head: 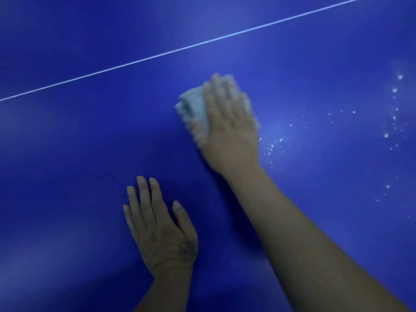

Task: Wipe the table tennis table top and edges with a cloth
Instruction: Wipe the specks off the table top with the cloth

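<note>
The blue table tennis table top (pixel 78 154) fills the whole view. My right hand (pixel 229 124) lies flat on a folded pale cloth (pixel 193 109) and presses it against the surface, fingers straight and blurred by motion. Part of the cloth sticks out to the left of the fingers; the remainder is hidden under the palm. My left hand (pixel 159 226) rests flat on the table nearer to me, fingers spread, holding nothing.
A thin white line (pixel 180 49) runs across the table from lower left to upper right, beyond the cloth. White specks and droplets (pixel 276 145) are scattered over the surface to the right of my right hand, up to the right border of the view.
</note>
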